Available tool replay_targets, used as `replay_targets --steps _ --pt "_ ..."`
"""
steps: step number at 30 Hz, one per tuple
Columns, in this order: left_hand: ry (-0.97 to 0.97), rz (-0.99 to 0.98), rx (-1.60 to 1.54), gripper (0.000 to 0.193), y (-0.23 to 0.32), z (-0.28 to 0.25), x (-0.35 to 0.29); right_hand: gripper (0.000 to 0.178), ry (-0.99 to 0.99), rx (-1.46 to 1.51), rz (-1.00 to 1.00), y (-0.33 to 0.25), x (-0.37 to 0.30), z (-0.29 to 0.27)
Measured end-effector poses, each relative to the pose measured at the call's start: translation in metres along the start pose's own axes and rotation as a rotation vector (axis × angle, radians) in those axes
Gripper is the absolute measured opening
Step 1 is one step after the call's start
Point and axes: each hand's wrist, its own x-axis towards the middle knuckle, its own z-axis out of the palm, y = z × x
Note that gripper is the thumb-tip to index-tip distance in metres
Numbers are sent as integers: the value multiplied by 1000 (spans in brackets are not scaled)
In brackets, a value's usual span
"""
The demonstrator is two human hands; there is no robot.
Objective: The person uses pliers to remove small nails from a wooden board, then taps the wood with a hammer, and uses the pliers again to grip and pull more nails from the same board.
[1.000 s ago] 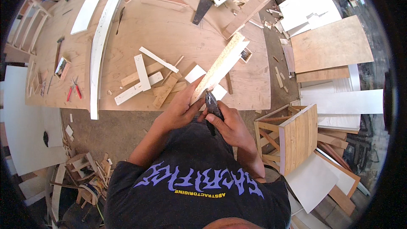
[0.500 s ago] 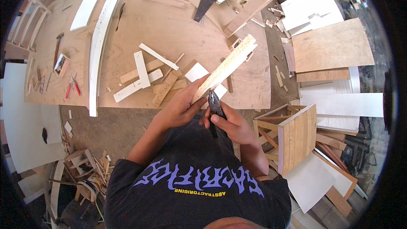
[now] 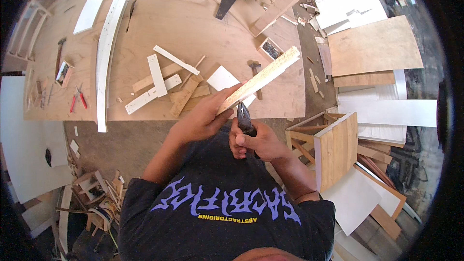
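My left hand (image 3: 205,115) is closed around the lower end of a pale wooden board (image 3: 263,78), which slants up and away to the right over the table's near edge. In my right hand (image 3: 258,140) is a pair of dark pliers (image 3: 243,114), the fingers wrapped round its handles. The pliers' jaws meet the board's near side edge, close to my left hand; what lies between them is too small to make out. Just beyond the board a hammer (image 3: 255,68) lies on the table, partly hidden by it. Near it stands a small box of dark nails (image 3: 271,48).
The plywood table (image 3: 159,24) carries several wood strips (image 3: 157,75), a long white board (image 3: 107,58), red-handled pliers (image 3: 78,99), another hammer (image 3: 60,51) and a handsaw (image 3: 227,4). A wooden stool (image 3: 336,150) stands at my right, near leaning panels (image 3: 374,48). Scrap wood (image 3: 99,193) lies at lower left.
My right hand has closed more tightly round the pliers' handles, and the jaws now press at the board's edge. The board has tilted slightly flatter, uncovering the hammer and nail box.
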Motion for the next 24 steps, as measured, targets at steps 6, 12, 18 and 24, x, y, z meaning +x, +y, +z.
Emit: replay_targets --steps 6,12,18,24 --pt "-13 1 8 63 -3 -3 -12 36 21 -51 129 -2 -2 6" --pt "-38 -46 2 66 -3 -5 -18 32 54 -108 188 -5 -3 10" --pt "-113 -55 61 69 -2 -15 -18 29 67 -150 277 -7 -3 8" --pt "-215 -195 120 70 5 -27 -16 29 105 -197 350 -14 -3 12"
